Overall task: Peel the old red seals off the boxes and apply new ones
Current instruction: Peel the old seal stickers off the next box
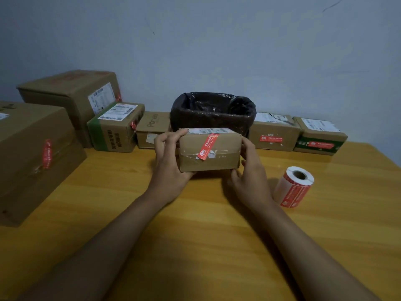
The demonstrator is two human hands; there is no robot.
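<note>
- The wooden table (195, 246) fills the near part of the view, and the person's two bare forearms reach forward across it from the bottom edge.
- A large cardboard box (32, 153) stands at the far left with a red seal (46, 154) running down its front face over the taped seam.
- Behind it, against the wall, sits another big carton (69, 94), with a green-edged box (115, 127) and a small plain box (152, 129) beside it.
- A bin lined with a black bag (213, 111) stands at the back, in the middle, just behind the box being held.
- To the right of the bin are two more boxes (273, 132) (319, 135), each with a red seal lying flat across its front.
- The small held box (210, 152) is at the centre of the table, front face toward the camera, bottom edge on or just above the wood.
- The left hand (169, 157) grips the box's left end, thumb and fingers curled round it.
- The right hand (249, 168) grips the right end the same way, fingers wrapped behind the edge.
- A roll of new seals (294, 185) lies on its side to the right, apart from the right hand.
- The old red seal (208, 146) crosses the held box's front at a slant, from its top edge to the tape line.
</note>
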